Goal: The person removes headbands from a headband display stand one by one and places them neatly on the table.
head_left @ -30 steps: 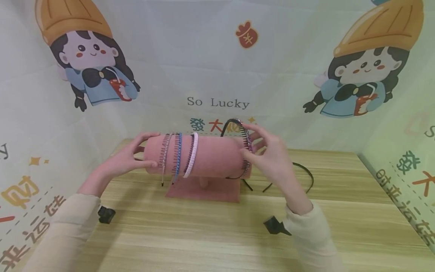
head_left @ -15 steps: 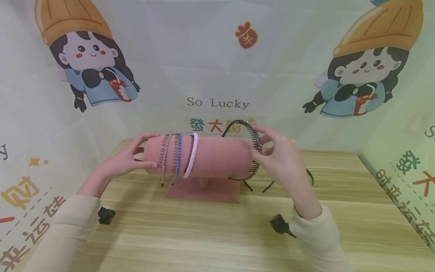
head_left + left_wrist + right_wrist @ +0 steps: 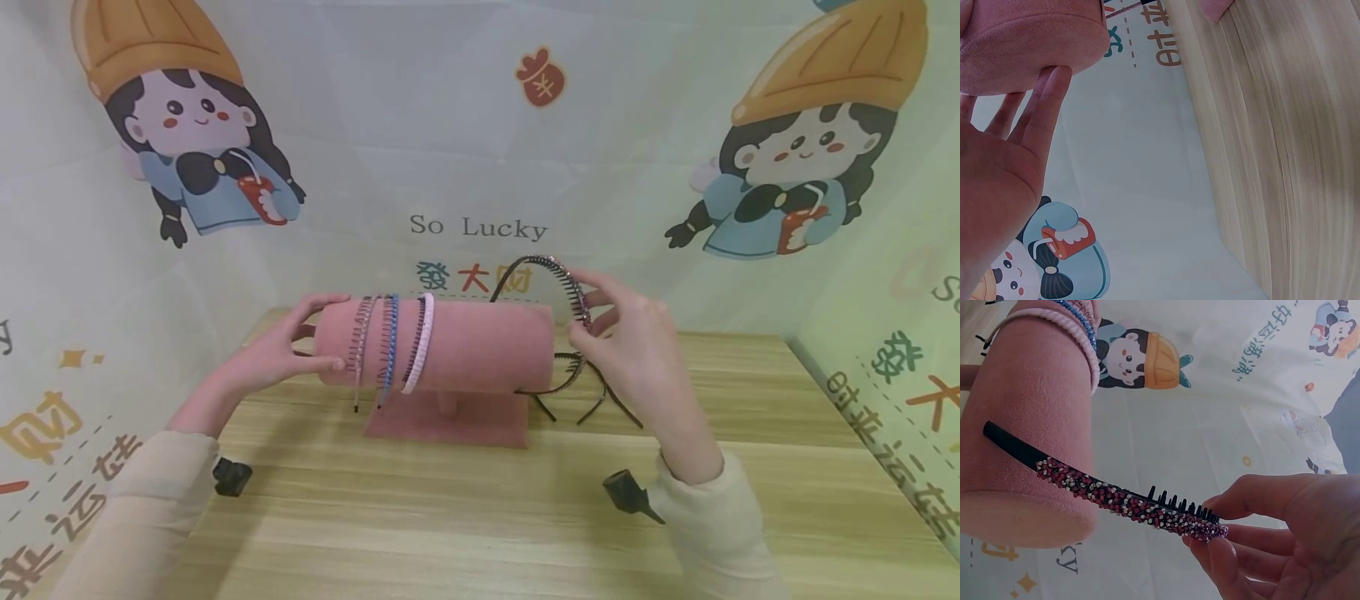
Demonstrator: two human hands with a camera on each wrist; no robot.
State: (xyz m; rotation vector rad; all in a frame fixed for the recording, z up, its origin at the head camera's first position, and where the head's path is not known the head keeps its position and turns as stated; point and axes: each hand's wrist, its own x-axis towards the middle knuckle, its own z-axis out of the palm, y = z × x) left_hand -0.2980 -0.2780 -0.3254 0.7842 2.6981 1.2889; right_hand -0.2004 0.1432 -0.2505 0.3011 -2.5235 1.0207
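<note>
A pink velvet headband stand [image 3: 487, 346], a padded roll on a flat base, stands on the table. My left hand [image 3: 270, 354] holds the roll's left end, thumb in front; in the left wrist view its fingers [image 3: 1050, 106] touch the end. On the left half of the roll sit a silvery-pink headband [image 3: 361, 350], a blue headband [image 3: 392, 346] and a white-pink headband [image 3: 424, 346]. My right hand [image 3: 630, 342] pinches a toothed black headband [image 3: 1129, 503] covered in pink and silver stones. Its arch is past the roll's right end, while its tips still reach alongside the roll.
Dark headband ends [image 3: 611, 396] show on the wooden table [image 3: 450, 517] behind and right of the stand. Black wrist-worn devices [image 3: 630, 493] stick out by both sleeves. A printed white cloth [image 3: 360, 150] encloses the back and sides.
My right hand has moved to the right, drawing the stone-covered headband off the roll's right end. My left hand has stayed on the left end.
</note>
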